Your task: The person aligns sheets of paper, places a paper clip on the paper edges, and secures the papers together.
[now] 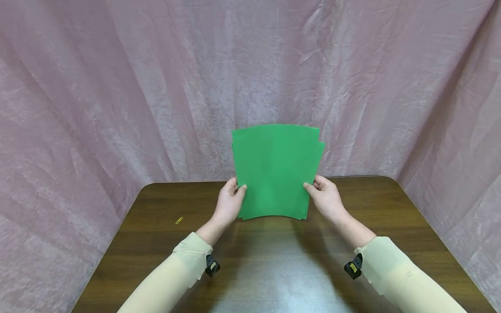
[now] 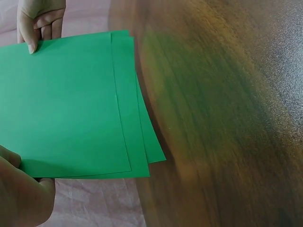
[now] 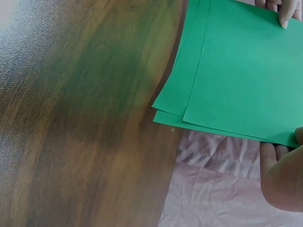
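Green sheets (image 1: 275,169) are held up near the far edge of the surface (image 1: 391,213), the left hand (image 1: 229,203) and right hand (image 1: 328,198) each pinching one side, apparently to keep them together, since they bow and overlap unevenly, while a clip (image 1: 179,220) lies on the surface's left part.

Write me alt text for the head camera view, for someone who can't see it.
A person's left hand and right hand hold up several green sheets, edges misaligned, at a brown table. A yellow paperclip lies on its left side; a pink curtain hangs behind.
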A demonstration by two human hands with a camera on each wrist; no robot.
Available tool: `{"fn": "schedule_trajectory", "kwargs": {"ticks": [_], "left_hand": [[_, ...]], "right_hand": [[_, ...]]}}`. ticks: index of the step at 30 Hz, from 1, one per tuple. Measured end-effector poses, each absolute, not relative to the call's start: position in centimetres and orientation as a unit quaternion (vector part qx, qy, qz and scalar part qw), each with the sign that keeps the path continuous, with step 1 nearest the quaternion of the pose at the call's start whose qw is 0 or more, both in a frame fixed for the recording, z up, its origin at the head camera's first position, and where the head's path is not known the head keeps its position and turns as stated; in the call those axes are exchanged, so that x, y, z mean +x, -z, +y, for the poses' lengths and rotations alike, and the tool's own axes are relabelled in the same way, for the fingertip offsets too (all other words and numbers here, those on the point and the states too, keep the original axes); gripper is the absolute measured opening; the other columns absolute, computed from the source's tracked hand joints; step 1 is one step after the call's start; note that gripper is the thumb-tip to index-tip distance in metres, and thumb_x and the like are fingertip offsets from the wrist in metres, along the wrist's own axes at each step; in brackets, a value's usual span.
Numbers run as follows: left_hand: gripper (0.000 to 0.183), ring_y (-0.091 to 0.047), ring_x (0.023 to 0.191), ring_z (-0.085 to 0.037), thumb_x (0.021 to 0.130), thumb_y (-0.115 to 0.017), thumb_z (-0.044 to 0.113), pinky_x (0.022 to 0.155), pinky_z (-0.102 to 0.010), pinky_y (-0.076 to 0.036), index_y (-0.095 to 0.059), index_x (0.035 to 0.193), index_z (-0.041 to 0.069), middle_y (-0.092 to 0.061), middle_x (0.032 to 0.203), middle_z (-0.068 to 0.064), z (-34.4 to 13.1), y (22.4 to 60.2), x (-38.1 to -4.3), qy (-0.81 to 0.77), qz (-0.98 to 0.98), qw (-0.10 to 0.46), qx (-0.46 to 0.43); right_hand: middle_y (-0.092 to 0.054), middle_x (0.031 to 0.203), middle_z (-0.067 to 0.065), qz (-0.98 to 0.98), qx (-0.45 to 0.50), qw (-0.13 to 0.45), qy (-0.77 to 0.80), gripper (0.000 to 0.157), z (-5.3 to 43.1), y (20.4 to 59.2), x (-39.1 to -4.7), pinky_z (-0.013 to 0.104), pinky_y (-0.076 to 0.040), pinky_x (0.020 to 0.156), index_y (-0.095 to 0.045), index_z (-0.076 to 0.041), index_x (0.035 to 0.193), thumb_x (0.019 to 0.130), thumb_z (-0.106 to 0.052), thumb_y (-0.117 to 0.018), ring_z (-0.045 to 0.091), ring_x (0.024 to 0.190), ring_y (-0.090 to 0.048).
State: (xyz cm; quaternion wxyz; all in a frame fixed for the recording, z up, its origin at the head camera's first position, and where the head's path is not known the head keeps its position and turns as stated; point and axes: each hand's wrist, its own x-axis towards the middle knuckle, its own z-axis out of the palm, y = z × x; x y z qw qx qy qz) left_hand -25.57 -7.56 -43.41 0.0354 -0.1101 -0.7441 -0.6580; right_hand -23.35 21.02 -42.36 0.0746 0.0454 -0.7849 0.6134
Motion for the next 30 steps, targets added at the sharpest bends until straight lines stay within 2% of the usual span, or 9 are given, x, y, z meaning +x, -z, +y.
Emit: {"fn": "schedule_trajectory", "kwargs": {"ticks": [2,6,11,15,19,24,27,30], "left_hand": [[0.025,-0.061,0.077,-0.035,0.106,-0.052,0.006,0.067,-0.040,-0.056,-0.059,0.131,0.001,-0.071,0.101,-0.019,-7.5,43.4,-25.5,0.658,-0.744,0.034,-0.111],[0.027,-0.065,0.084,-0.038,0.107,-0.051,0.006,0.074,-0.048,-0.058,-0.057,0.132,0.000,-0.071,0.106,-0.019,-7.5,43.6,-25.4,0.665,-0.738,0.030,-0.111],[0.028,-0.069,0.100,-0.041,0.108,-0.050,0.006,0.085,-0.056,-0.057,-0.055,0.134,-0.002,-0.070,0.114,-0.020,-7.6,43.9,-25.3,0.683,-0.722,0.015,-0.107],[0.028,-0.069,0.101,-0.042,0.108,-0.049,0.008,0.086,-0.056,-0.057,-0.054,0.134,-0.001,-0.070,0.115,-0.020,-7.7,44.0,-25.2,0.686,-0.720,0.007,-0.108],[0.028,-0.069,0.101,-0.042,0.108,-0.049,0.008,0.086,-0.056,-0.057,-0.054,0.134,-0.001,-0.070,0.116,-0.020,-7.7,44.1,-25.2,0.684,-0.722,0.007,-0.109],[0.028,-0.069,0.102,-0.041,0.108,-0.050,0.007,0.087,-0.057,-0.057,-0.055,0.134,0.000,-0.070,0.116,-0.019,-7.7,44.4,-25.3,0.689,-0.717,0.007,-0.106],[0.028,-0.069,0.102,-0.042,0.107,-0.051,0.006,0.087,-0.058,-0.056,-0.055,0.135,0.000,-0.070,0.116,-0.020,-7.7,44.7,-25.3,0.691,-0.715,0.007,-0.107],[0.029,-0.069,0.102,-0.043,0.107,-0.051,0.006,0.087,-0.059,-0.056,-0.055,0.135,0.000,-0.070,0.116,-0.021,-7.7,44.8,-25.3,0.692,-0.714,0.004,-0.104]], "right_hand": [[-0.072,0.112,0.024,-0.786,0.045,0.072,-0.612,0.031,21.0,42.5,-23.4,0.028,-0.054,0.086,-0.062,0.007,0.131,0.104,-0.008,-0.057,0.009,0.094,-0.069],[-0.072,0.112,0.024,-0.789,0.047,0.069,-0.609,0.031,21.0,42.7,-23.3,0.025,-0.053,0.081,-0.062,0.007,0.131,0.105,-0.009,-0.057,0.011,0.092,-0.068],[-0.071,0.116,0.025,-0.783,0.049,0.062,-0.616,0.033,21.1,42.8,-23.2,0.030,-0.055,0.090,-0.061,0.007,0.133,0.105,-0.009,-0.057,0.017,0.101,-0.070],[-0.071,0.115,0.026,-0.783,0.050,0.065,-0.617,0.032,21.0,42.9,-23.2,0.031,-0.056,0.090,-0.061,0.008,0.132,0.104,-0.008,-0.056,0.019,0.101,-0.071],[-0.072,0.112,0.025,-0.784,0.050,0.070,-0.615,0.030,21.0,43.0,-23.2,0.028,-0.055,0.087,-0.063,0.008,0.129,0.104,-0.007,-0.057,0.018,0.099,-0.071],[-0.073,0.109,0.024,-0.791,0.046,0.072,-0.606,0.028,21.1,43.2,-23.2,0.020,-0.050,0.077,-0.064,0.008,0.126,0.104,-0.008,-0.058,0.011,0.090,-0.067],[-0.073,0.108,0.023,-0.792,0.043,0.073,-0.604,0.027,21.2,43.4,-23.2,0.020,-0.045,0.070,-0.065,0.008,0.125,0.104,-0.009,-0.058,0.009,0.084,-0.063],[-0.074,0.109,0.023,-0.793,0.042,0.073,-0.604,0.028,21.3,43.6,-23.2,0.020,-0.044,0.071,-0.065,0.007,0.125,0.104,-0.010,-0.059,0.011,0.088,-0.063]]}}
